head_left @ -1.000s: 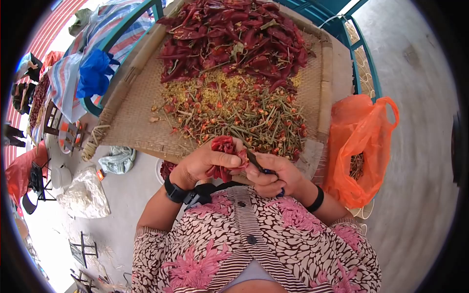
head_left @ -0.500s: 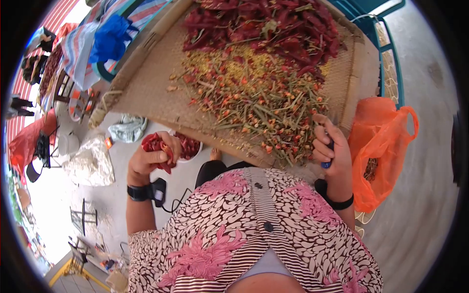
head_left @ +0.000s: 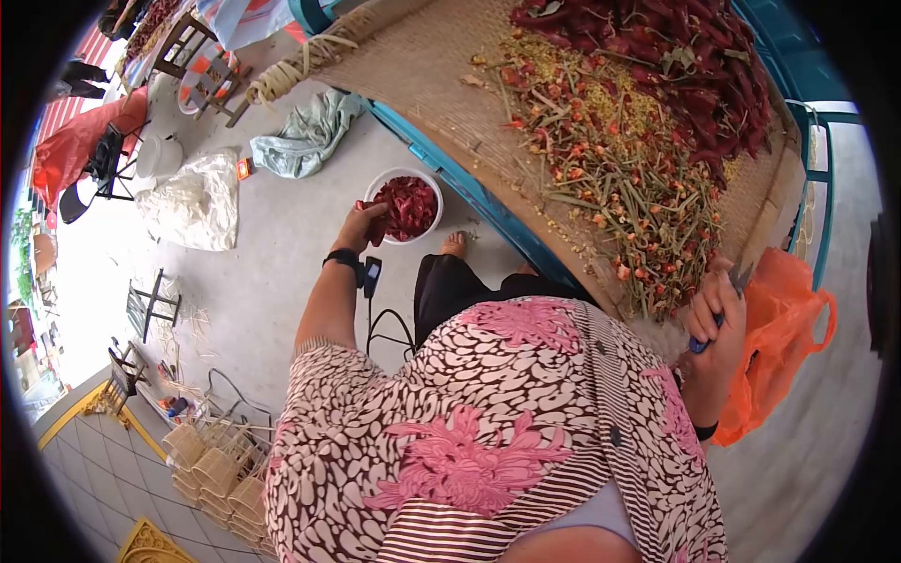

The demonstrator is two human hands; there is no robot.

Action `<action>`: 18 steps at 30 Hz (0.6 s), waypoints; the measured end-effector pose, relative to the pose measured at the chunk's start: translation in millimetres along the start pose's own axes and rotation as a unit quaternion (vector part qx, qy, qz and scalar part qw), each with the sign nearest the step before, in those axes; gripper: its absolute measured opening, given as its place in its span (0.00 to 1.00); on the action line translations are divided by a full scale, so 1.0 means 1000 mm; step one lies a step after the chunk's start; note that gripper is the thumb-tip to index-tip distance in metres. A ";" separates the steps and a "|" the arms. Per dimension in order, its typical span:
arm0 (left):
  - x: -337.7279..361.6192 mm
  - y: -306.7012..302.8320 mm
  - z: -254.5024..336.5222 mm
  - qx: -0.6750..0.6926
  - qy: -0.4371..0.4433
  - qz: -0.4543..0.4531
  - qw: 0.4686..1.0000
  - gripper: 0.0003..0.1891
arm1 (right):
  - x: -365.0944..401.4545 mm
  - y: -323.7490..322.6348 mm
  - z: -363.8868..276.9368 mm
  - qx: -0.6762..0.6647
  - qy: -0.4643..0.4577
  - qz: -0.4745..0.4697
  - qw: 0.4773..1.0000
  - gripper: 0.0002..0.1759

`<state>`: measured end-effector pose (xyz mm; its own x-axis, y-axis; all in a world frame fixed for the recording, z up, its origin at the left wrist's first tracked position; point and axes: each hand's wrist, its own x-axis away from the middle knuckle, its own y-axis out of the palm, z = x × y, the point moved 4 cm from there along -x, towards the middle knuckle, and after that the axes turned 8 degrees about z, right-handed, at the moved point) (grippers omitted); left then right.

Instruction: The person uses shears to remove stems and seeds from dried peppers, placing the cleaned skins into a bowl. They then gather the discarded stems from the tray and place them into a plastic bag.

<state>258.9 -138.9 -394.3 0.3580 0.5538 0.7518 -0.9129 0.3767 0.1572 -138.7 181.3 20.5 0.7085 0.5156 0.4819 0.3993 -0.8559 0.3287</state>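
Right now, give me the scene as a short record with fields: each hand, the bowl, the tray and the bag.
Left hand: grips a handful of chillies at the rim of the bowl
Right hand: closed on scissors, blades up, near the edge of the tray
Bowl: white, on the floor, red chillies inside
Tray: woven, carries a chilli pile and stems
Bag: orange, beside the right hand

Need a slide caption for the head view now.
Left hand holds red dried chillies at the round white bowl; right hand grips small blue-handled scissors beside the flat woven tray.
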 end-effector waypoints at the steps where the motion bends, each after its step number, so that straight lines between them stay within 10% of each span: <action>1: 0.006 0.000 0.003 -0.005 -0.015 0.090 0.996 0.36 | 0.004 0.000 -0.001 0.007 -0.007 0.011 1.000 0.10; 3: 0.021 0.002 0.010 -0.015 -0.044 0.270 0.962 0.56 | 0.009 0.000 -0.003 0.022 -0.021 0.030 0.999 0.10; 4: 0.014 -0.002 0.007 0.055 -0.055 0.208 0.975 0.71 | 0.011 0.000 -0.003 0.027 -0.026 0.025 0.999 0.10; 12: 0.021 -0.014 0.013 0.104 0.051 0.131 0.985 0.23 | 0.012 -0.003 -0.004 0.171 -0.108 0.069 0.977 0.11; 18: 0.088 0.055 0.064 -0.208 0.210 0.062 0.953 0.18 | -0.002 0.007 -0.047 0.396 -0.278 0.134 0.865 0.14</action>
<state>227.6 -117.1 -277.9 0.3793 0.8289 0.4112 -0.8278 0.5025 -0.2494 -164.6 176.1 60.5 0.9196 0.3838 -0.0832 0.2947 -0.8145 -0.4997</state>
